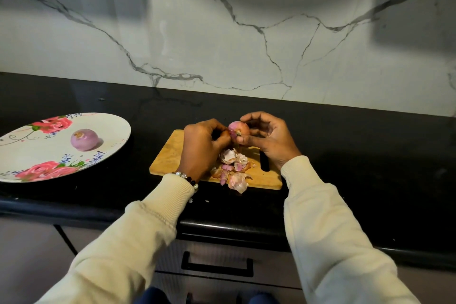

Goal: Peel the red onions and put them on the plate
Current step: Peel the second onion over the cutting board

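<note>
Onion (238, 129) number two sits held over the cutting board (172, 153), right hand (269, 138) curled round it, left hand (202, 140) pinching at its skin. Slippery bulb, could pop loose and roll off the worktop (345, 155). Peeled onion (84, 140) is already on the plate (29, 155).

At the left edge of the glossy black stone counter (345, 145), the round white plate (103, 128) has pink roses, green leaves and blue dots. The peeled round onion (83, 139) is pale purple, the rectangular wooden cutting board (170, 153) honey-brown, and the papery onion skins (234, 168) pink and white. The marble backsplash (222, 32) is white with grey veins.
</note>
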Motion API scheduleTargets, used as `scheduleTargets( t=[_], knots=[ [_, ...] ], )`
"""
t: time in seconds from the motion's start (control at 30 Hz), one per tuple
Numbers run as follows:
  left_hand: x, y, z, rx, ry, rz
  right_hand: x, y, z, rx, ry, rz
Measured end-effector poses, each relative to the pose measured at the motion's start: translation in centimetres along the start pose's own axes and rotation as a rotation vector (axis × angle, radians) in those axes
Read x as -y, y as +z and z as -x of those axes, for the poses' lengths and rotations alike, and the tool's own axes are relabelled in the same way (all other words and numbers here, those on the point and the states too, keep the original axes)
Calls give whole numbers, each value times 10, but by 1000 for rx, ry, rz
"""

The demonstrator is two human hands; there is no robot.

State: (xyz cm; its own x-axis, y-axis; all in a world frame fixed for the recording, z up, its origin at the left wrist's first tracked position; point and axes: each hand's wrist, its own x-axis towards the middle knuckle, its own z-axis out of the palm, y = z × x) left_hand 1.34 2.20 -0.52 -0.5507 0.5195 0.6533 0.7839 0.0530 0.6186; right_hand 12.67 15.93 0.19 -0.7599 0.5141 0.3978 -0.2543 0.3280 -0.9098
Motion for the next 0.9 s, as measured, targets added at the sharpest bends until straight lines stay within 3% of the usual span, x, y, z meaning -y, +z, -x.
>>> scheduleTargets(
  t=[0.37, 0.53, 0.73, 0.9],
  knots=[
    [2, 7, -4, 113, 150, -93, 3, -3, -1, -76, 47, -152],
    [6, 3, -3, -76, 141, -98, 1, -4, -2, -73, 77, -175],
    [10, 4, -4, -185, 130, -205, 2, -5, -2, -36, 82, -147],
    [11, 4, -4, -96, 259, -206, 2, -5, -1, -2, 86, -164]
  ],
)
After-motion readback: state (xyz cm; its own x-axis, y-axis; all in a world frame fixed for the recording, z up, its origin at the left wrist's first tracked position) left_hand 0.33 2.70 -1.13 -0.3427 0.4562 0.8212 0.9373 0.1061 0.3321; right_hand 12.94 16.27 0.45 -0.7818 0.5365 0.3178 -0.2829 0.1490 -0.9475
